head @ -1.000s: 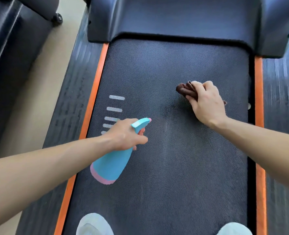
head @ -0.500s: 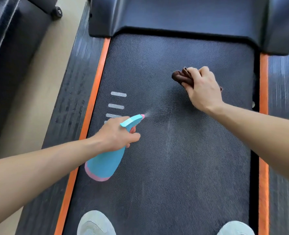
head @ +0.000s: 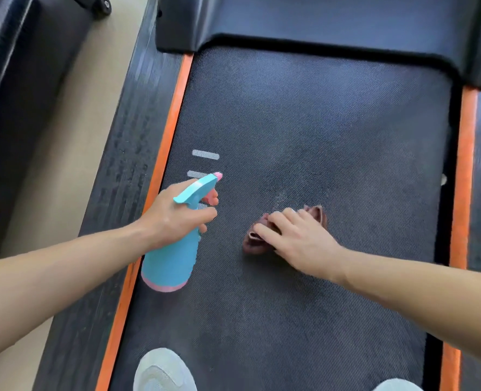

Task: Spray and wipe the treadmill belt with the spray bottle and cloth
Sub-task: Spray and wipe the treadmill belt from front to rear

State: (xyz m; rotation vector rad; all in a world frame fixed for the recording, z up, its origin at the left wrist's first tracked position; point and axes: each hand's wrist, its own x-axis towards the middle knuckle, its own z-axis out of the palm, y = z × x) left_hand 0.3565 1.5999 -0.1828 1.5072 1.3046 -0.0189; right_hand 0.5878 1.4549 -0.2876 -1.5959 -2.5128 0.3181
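The dark textured treadmill belt (head: 332, 131) fills the middle of the view. My left hand (head: 174, 214) grips the neck of a blue spray bottle (head: 171, 258) with a pink base and pink nozzle, held above the belt's left side, nozzle pointing away from me. My right hand (head: 295, 241) lies with fingers spread on a crumpled brown cloth (head: 254, 241), pressing it onto the belt's centre. A pale damp patch shows on the belt just beyond the cloth.
Orange strips (head: 168, 131) and black ribbed side rails (head: 126, 142) flank the belt. The dark motor cover (head: 318, 21) rises at the far end. My two light shoes (head: 163, 371) stand on the belt's near end. Beige floor and another machine lie left.
My right hand has dragged the cloth from the far right part of the belt back toward me to the centre. The spray mist seen half a second ago is gone.
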